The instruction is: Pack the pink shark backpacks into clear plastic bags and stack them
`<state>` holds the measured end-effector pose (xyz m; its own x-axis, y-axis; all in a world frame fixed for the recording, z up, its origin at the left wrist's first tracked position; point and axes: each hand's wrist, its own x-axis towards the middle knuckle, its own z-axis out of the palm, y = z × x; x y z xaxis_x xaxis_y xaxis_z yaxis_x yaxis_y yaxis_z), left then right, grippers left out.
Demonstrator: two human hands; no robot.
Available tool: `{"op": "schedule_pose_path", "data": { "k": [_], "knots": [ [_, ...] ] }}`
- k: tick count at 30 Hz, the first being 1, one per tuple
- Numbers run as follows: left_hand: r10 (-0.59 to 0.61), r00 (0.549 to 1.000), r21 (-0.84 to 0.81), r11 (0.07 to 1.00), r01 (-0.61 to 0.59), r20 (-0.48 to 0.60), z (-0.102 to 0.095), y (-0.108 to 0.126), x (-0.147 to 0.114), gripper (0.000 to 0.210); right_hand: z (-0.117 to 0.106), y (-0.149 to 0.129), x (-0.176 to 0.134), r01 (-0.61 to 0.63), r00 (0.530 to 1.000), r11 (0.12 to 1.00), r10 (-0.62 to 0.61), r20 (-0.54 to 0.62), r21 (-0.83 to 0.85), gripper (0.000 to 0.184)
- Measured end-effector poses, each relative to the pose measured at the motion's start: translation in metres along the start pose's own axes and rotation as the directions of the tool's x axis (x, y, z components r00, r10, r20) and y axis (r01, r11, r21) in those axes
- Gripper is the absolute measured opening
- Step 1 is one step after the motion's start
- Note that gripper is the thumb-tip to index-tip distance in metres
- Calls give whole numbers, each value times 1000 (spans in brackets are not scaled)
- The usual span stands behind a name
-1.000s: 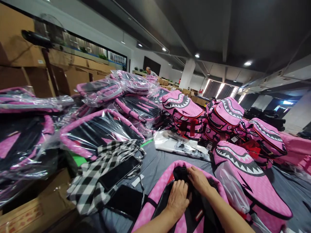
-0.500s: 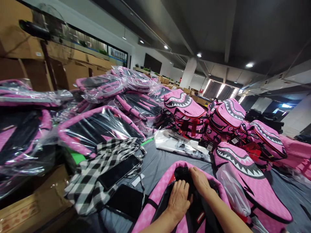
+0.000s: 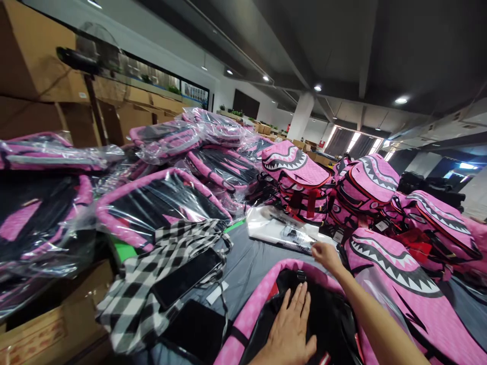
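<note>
A pink backpack [image 3: 258,294] lies on the grey cloth before me with its black back side up. My left hand [image 3: 291,322] rests flat on that black panel, fingers stretched out. Beyond the bag's top edge, my right hand [image 3: 325,255] is at the near right edge of a stack of clear and white printed plastic bags [image 3: 266,225]. Its fingers are curled together; whatever may be between them is hidden. To the right of that arm lies another pink backpack [image 3: 403,274] with a shark-mouth print, partly under clear plastic.
Backpacks in clear plastic [image 3: 163,208] are heaped at the left and back. Unwrapped shark-mouth backpacks [image 3: 297,167] stand at the back right. A checkered cloth [image 3: 133,289], a phone [image 3: 186,279] and a black tablet-like slab [image 3: 196,324] lie left. A fan [image 3: 93,66] stands behind, near cardboard boxes [image 3: 41,56].
Both hands were together at the backpack's top strap. My right hand has left it and moved forward to the plastic bags. My left hand has flattened out on the black panel.
</note>
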<state>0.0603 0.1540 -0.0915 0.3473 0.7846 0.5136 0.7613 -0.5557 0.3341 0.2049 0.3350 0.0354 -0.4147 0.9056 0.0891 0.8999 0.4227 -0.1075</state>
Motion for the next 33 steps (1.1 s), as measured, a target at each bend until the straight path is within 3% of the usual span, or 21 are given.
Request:
{"op": "schedule_pose_path", "data": {
  "k": [2,5,9,11,13,15,17,20,22,25,27,28,30,31,32,33],
  "knots": [
    [41,998,61,997,-39,-44,14,-4,0,92,-2,11,26,-60,998,997,58,-23,-55,30],
    [94,978,246,968,-46,-184,53,-14,3,70,14,23,63,-103,995,988,104,2,-118,30],
    [171,886,442,896,42,-430,110,-26,8,47,45,35,96,-134,989,975,142,30,-178,34],
    [221,839,491,869,63,-498,123,-29,10,38,54,40,106,-153,985,966,165,43,-207,30],
    [245,804,513,854,86,-542,122,-30,11,34,57,41,111,-135,986,965,153,65,-227,24],
    [233,798,496,864,93,-556,110,-30,12,34,53,40,108,-81,991,966,105,84,-246,18],
    [218,820,458,887,59,-529,94,-30,11,38,42,36,95,-17,996,960,41,79,-279,18],
    [201,861,388,922,-4,-468,72,-27,10,44,19,33,58,67,998,937,-55,43,-342,28],
    [197,844,327,945,-27,-499,56,-19,8,44,7,32,26,155,988,922,-140,70,-354,31],
    [133,841,145,987,-66,-525,13,-8,10,46,4,31,-10,339,931,905,-282,234,-259,29],
    [-57,876,-65,997,29,-479,-31,-17,18,53,9,28,-18,366,895,912,-292,336,-184,29],
    [-229,854,-186,970,159,-468,-54,-30,26,56,12,27,-18,347,891,922,-267,368,-170,28],
    [-546,728,-353,834,425,-415,-94,-71,47,53,18,24,-14,310,889,935,-222,399,-170,26],
    [-683,643,-380,729,569,-347,-109,-97,59,50,20,24,-12,304,890,936,-214,402,-175,25],
    [-806,530,-368,593,717,-264,-118,-124,70,48,21,23,-10,296,894,938,-205,399,-182,25],
    [-842,487,-349,539,767,-231,-123,-150,79,46,23,23,-9,289,898,938,-198,392,-189,25]
  ]
}}
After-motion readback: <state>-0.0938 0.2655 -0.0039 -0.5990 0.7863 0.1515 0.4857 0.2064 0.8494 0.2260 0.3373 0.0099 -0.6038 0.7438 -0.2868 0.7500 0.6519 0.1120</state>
